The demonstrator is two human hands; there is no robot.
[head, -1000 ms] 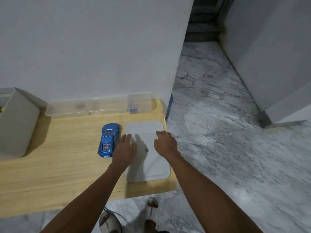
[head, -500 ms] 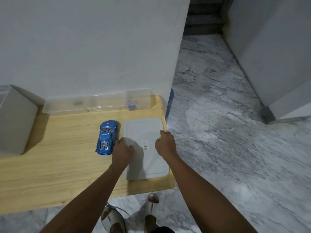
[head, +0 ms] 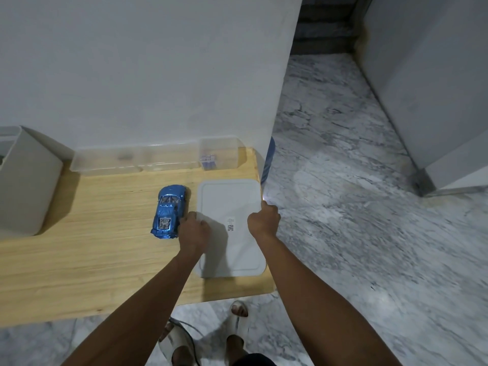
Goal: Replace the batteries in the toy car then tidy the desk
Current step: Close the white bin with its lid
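Left hand [head: 194, 229] curling its grip on the tray's [head: 229, 204] 9 o'clock edge | right hand [head: 264, 219] curling its grip on the 3 o'clock edge | toy car [head: 169, 211] sitting on the surface [head: 92, 233], just beside the tray at 9 o'clock

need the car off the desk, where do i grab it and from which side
Grip the blue toy car across its two long flanks, coming from above. It sits upright on its wheels, nose away; its right flank nearly meets the left hand and white tray.

Glossy blue toy car [head: 170, 211], matt white plastic tray [head: 232, 204], light wood-grain desk [head: 87, 249], clear plastic organizer [head: 158, 158].
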